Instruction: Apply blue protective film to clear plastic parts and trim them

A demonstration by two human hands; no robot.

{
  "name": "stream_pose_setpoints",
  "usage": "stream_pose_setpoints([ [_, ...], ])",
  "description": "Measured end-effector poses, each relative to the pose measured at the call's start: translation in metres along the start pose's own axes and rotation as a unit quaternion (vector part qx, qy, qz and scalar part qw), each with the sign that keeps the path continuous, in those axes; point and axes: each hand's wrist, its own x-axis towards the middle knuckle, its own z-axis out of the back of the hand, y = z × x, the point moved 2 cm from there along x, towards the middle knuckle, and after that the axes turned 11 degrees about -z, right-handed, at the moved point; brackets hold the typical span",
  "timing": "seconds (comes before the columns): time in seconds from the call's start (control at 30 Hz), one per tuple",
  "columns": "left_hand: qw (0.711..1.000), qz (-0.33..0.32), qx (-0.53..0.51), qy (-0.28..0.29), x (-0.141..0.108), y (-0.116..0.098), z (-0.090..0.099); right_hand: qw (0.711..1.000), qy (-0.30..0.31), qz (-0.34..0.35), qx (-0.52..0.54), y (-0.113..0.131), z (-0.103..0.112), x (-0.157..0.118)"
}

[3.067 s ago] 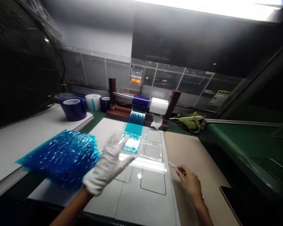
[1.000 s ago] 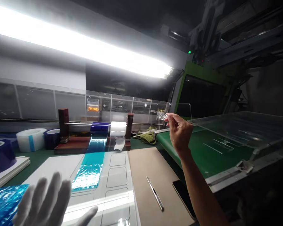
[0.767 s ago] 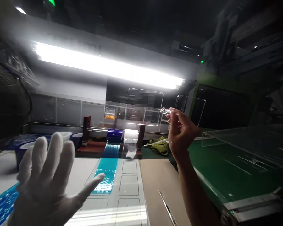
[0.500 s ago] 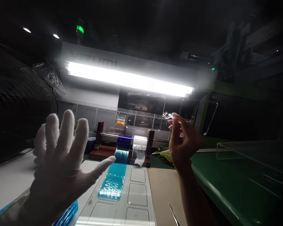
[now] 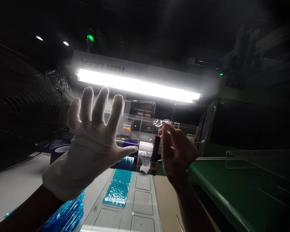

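Note:
My left hand (image 5: 94, 138), in a white glove, is raised with its fingers spread and nothing in it. Ungloved, my right hand (image 5: 175, 148) pinches a small clear curved piece (image 5: 161, 122) between thumb and fingertips, below the bright tube lamp (image 5: 137, 85). Under the hands lies a white board (image 5: 142, 203) with outlined rectangles, and a strip of blue film (image 5: 118, 190) runs down onto it. Behind it are a dark blue roll (image 5: 130, 143) and a white roll (image 5: 145, 147) on a stand.
A pile of blue film (image 5: 65, 214) lies at the lower left, near a blue tape roll (image 5: 56, 154). Pointed metal tweezers (image 5: 178, 222) rest on a beige board (image 5: 168, 199). A green surface (image 5: 215, 180) is at the right, with a clear box (image 5: 239, 160) on it.
My left hand has moved up and to the right, still spread. My right hand has shifted left with the clear piece. The camera view has moved slightly.

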Motion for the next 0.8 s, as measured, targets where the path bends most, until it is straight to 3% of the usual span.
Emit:
stream_pose_setpoints([
  [0.17, 0.999, -0.019, 0.004, 0.032, 0.002, -0.007, -0.019, 0.999, 0.028, 0.025, 0.022, 0.015, -0.014, -0.01],
  [0.37, 0.999, 0.046, 0.011, 0.017, -0.019, 0.003, -0.039, 0.996, 0.078, 0.049, 0.023, 0.025, -0.031, -0.026],
  [0.8, 0.995, 0.093, 0.017, -0.023, -0.041, 0.002, -0.05, 0.991, 0.102, 0.071, 0.043, 0.039, -0.034, -0.039],
])
